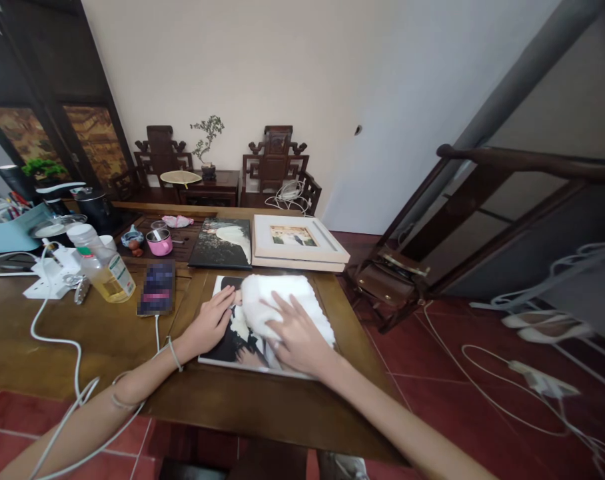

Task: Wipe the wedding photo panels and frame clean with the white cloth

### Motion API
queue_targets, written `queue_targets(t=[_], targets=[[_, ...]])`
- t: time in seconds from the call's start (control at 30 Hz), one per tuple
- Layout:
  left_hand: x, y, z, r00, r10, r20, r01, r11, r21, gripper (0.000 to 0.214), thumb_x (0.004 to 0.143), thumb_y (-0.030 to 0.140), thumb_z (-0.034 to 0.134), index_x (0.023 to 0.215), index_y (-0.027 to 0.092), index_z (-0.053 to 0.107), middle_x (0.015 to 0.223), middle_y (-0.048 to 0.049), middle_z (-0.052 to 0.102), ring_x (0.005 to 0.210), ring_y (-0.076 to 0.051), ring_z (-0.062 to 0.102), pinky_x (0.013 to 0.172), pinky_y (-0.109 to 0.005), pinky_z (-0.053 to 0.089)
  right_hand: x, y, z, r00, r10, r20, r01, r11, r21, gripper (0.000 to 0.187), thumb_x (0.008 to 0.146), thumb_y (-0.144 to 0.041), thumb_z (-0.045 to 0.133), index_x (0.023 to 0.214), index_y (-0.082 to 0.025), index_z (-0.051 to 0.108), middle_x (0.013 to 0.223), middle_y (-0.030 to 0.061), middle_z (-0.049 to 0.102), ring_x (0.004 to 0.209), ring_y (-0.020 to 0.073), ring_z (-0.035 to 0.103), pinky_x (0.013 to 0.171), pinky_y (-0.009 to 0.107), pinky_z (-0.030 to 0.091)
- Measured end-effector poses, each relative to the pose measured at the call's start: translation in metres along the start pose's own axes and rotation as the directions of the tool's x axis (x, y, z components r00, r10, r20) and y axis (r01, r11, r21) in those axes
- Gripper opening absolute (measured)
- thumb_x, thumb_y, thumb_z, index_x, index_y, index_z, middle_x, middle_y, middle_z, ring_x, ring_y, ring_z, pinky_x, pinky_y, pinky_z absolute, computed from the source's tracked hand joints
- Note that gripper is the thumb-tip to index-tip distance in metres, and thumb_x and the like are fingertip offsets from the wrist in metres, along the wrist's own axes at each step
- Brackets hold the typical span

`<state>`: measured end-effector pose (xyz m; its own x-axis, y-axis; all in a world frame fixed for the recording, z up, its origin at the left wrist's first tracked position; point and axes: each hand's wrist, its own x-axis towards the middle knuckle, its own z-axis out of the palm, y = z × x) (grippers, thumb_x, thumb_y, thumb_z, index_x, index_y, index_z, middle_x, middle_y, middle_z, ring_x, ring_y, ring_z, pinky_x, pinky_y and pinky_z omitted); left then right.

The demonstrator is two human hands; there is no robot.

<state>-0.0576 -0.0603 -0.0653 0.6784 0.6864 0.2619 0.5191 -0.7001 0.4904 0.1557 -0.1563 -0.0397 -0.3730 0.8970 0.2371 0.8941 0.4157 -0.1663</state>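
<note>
Covering most of the photo print (232,337), towel (277,300) under both hands.

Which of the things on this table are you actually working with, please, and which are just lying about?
In hand:
left hand flat on the photo print
right hand pressing the white cloth onto it

Lying about:
framed photo
dark photo print
phone
oil bottle
pink cup

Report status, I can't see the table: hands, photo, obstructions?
Left hand flat on photo print. Right hand pressing white cloth onto it. Phone alongside, apart.
</note>
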Motion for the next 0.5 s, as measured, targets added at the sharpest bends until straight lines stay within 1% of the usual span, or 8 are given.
queue_targets(t=[0.1,0.17,0.2,0.27,0.37,0.43,0.5], targets=[[0.000,0.002,-0.002,1.000,-0.011,0.016,0.011,1.000,-0.002,0.044,0.095,0.024,0.030,0.138,0.019,0.039,0.147,-0.0080,0.035,0.137,-0.020,0.029,0.112,-0.041,0.027,-0.016,-0.013,0.005,0.993,-0.120,-0.017,0.121,0.991,0.064,0.024,0.074,-0.022,0.054,0.092,-0.022,0.070,0.142,0.0048,0.043,0.138,0.0317,0.021,0.111,0.056,0.011],[0.001,0.003,-0.002,1.000,-0.009,0.022,0.009,1.000,0.001,0.044,0.095,0.024,0.030,0.138,0.019,0.038,0.147,-0.0078,0.035,0.137,-0.020,0.028,0.112,-0.040,0.027,-0.023,-0.013,0.007,0.985,-0.163,-0.049,0.167,0.982,0.083,0.022,0.073,-0.022,0.054,0.087,-0.023,0.071,0.141,0.0044,0.045,0.137,0.0310,0.023,0.111,0.055,0.013],[0.001,0.003,-0.002,1.000,-0.008,0.021,0.008,1.000,0.003,0.045,0.095,0.024,0.029,0.138,0.018,0.038,0.148,-0.0081,0.034,0.137,-0.020,0.028,0.112,-0.041,0.026,-0.025,-0.010,0.006,0.984,-0.163,-0.067,0.168,0.982,0.082,0.022,0.073,-0.022,0.054,0.086,-0.022,0.071,0.140,0.0053,0.046,0.136,0.0308,0.025,0.111,0.054,0.015],[0.001,0.002,-0.002,1.000,-0.004,0.017,0.004,1.000,0.007,0.045,0.095,0.024,0.030,0.138,0.017,0.037,0.148,-0.0091,0.033,0.137,-0.020,0.028,0.112,-0.042,0.026,-0.024,0.002,0.004,0.988,-0.120,-0.096,0.127,0.990,0.062,0.021,0.074,-0.022,0.054,0.085,-0.020,0.071,0.137,0.0080,0.049,0.135,0.0305,0.028,0.110,0.054,0.019],[0.001,0.000,0.000,1.000,0.011,0.002,-0.011,1.000,0.004,0.044,0.095,0.025,0.030,0.138,0.018,0.038,0.147,-0.0087,0.034,0.137,-0.021,0.029,0.111,-0.043,0.027,-0.019,0.026,-0.001,0.993,0.008,-0.121,-0.007,1.000,0.007,0.020,0.079,-0.021,0.052,0.088,-0.017,0.070,0.133,0.0141,0.052,0.133,0.0303,0.033,0.108,0.052,0.025],[0.001,-0.001,0.000,1.000,0.021,-0.006,-0.021,1.000,-0.001,0.044,0.094,0.025,0.031,0.138,0.020,0.038,0.147,-0.0081,0.035,0.137,-0.021,0.030,0.111,-0.044,0.027,-0.013,0.040,-0.004,0.987,0.095,-0.131,-0.099,0.995,-0.029,0.021,0.084,-0.022,0.050,0.092,-0.015,0.069,0.130,0.0180,0.054,0.131,0.0303,0.037,0.107,0.052,0.027],[0.002,-0.002,0.000,1.000,0.025,-0.009,-0.025,1.000,-0.003,0.045,0.094,0.025,0.032,0.138,0.020,0.038,0.147,-0.0085,0.036,0.136,-0.022,0.030,0.110,-0.045,0.028,-0.007,0.049,-0.005,0.980,0.152,-0.132,-0.161,0.985,-0.060,0.024,0.086,-0.025,0.049,0.096,-0.013,0.068,0.128,0.0204,0.055,0.130,0.0311,0.039,0.106,0.053,0.028]])
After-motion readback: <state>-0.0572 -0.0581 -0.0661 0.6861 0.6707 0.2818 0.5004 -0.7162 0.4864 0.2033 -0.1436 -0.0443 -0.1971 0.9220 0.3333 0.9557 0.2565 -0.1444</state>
